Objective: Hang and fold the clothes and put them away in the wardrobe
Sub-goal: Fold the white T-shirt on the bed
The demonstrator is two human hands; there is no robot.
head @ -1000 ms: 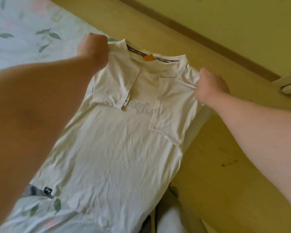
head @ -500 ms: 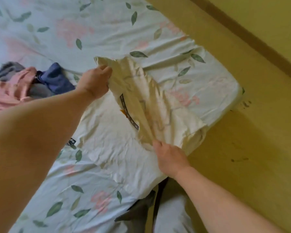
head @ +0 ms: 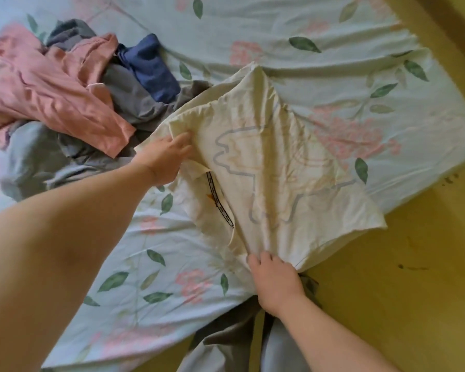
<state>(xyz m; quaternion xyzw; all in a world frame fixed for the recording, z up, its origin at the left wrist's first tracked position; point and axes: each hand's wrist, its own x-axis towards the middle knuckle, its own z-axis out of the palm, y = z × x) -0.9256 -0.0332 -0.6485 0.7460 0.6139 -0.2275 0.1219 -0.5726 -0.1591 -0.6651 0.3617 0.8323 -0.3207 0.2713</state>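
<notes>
Right of centre on the bed (head: 306,25), the cream shirt (head: 279,170) lies folded, its collar edge running upper left to lower centre. Left hand (head: 164,159) and right hand (head: 275,280) each pinch that edge. Bunched half a second ago, it now spreads flatter. Its lower-right corner reaches the bed's edge above the floor (head: 414,304); a clothes pile (head: 65,89) crowds the upper left.

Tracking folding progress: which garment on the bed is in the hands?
The cream shirt, gripped by the left hand and right hand; the pink garment, navy garment and grey garment lie heaped, unheld.
</notes>
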